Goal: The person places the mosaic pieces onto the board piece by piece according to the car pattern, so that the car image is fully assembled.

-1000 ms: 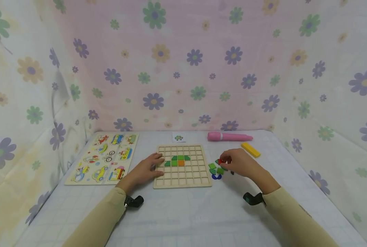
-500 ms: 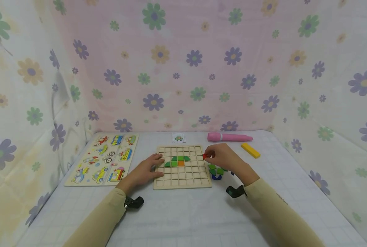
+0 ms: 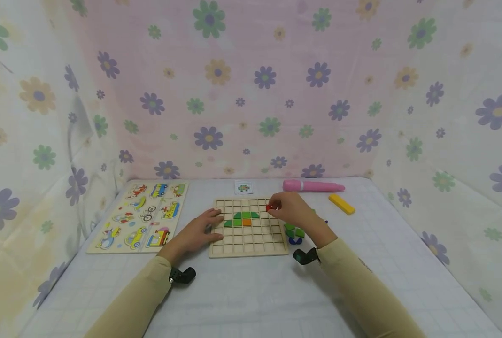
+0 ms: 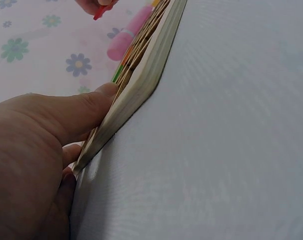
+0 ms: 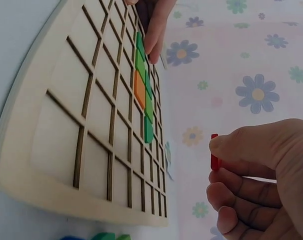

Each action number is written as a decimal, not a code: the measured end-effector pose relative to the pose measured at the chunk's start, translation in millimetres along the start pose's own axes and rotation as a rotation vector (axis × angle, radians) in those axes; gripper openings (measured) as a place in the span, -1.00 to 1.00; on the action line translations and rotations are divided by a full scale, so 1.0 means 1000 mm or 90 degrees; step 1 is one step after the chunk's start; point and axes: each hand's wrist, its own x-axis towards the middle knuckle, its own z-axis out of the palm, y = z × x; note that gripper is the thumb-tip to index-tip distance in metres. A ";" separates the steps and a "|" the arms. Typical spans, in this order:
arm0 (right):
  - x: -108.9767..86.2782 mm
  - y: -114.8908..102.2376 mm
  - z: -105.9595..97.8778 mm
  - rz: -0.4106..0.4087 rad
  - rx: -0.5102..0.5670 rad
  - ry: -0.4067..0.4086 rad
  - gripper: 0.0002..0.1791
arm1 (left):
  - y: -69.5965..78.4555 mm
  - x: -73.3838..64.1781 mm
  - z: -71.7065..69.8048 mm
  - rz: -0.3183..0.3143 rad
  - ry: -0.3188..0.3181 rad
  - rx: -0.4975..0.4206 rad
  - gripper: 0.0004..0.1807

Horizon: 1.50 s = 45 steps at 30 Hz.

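My right hand [image 3: 294, 209] pinches a small red tile [image 5: 214, 152] between thumb and index finger, over the far right part of a wooden grid board [image 3: 248, 255]. The right wrist view shows the tile edge-on, with the other fingers curled below it. At the board's left edge rests my left hand [image 3: 197, 231], fingers spread, thumb [image 4: 94, 107] lying on the rim. Several green tiles [image 3: 238, 216] and one orange tile [image 3: 246, 222] fill cells near the board's middle. Right of the board, loose green tiles [image 3: 299, 233] and blue pieces [image 3: 295, 241] are partly hidden by my right hand.
A picture puzzle board [image 3: 121, 250] with vehicles lies at the left. Behind the grid board is a small card [image 3: 244, 188] with a printed pattern. A pink pen-shaped object [image 3: 318, 186] and a yellow block [image 3: 341, 204] lie at the back right. Flowered cloth walls surround the table.
My right hand has lifted the red tile from the loose pieces and carried it left, over the board's right side. My left hand stays on the board's edge.
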 end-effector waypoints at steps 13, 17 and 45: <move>0.010 -0.004 0.026 0.009 0.017 -0.015 -0.81 | 0.000 0.000 0.000 0.013 0.003 0.004 -0.25; 0.014 -0.008 0.038 0.015 0.006 -0.029 -0.84 | 0.001 0.001 -0.002 0.010 -0.001 0.007 -0.24; 0.016 -0.007 0.060 0.005 0.012 -0.042 -0.90 | -0.001 0.001 -0.001 0.010 0.002 0.004 -0.26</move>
